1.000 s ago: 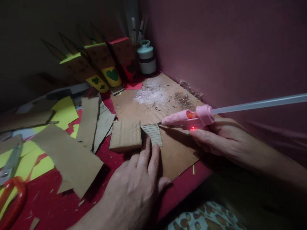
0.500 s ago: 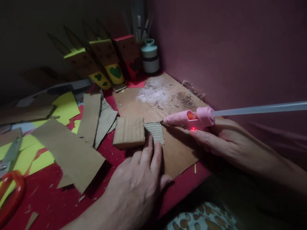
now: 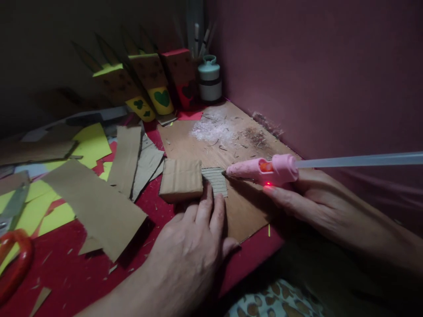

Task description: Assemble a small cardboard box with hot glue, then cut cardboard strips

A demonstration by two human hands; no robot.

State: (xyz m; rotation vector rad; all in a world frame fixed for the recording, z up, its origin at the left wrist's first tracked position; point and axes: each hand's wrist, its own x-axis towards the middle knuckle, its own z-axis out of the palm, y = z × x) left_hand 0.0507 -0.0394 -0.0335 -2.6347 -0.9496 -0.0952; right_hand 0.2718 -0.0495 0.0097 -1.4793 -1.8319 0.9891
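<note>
Head view, left hand (image 3: 188,246): your left hand lies palm down, its fingers extended rather than clamped, two fingertips on the small grey ridged cardboard square (image 3: 216,181) and the thumb out at the wooden board's edge.
Head view, right hand (image 3: 302,198): closed around the pink plastic glue gun (image 3: 257,169), which you hold nearly level (its small red light glows right by your thumb).
Nozzle: its dark tip is at the upper right corner of the ridged square; whether it touches, you cannot tell.
Glue stick: a long translucent rod (image 3: 360,160) runs out of the gun's back, past your right hand.
Ridged square: flat on the thin brown wooden board (image 3: 247,207), just right of the boxy brown cardboard block (image 3: 181,178).
Block: beside your left fingers, over the board's left edge and the red tabletop (image 3: 132,286).
Your left side: flat brown cardboard pieces (image 3: 99,202), bright yellow paper (image 3: 94,143) and orange-handled scissors (image 3: 20,259), partly cut off by the view's edge.
Back: three box-headed cardboard figures (image 3: 161,99) lean beside a pale green-and-white canister (image 3: 210,79).
</note>
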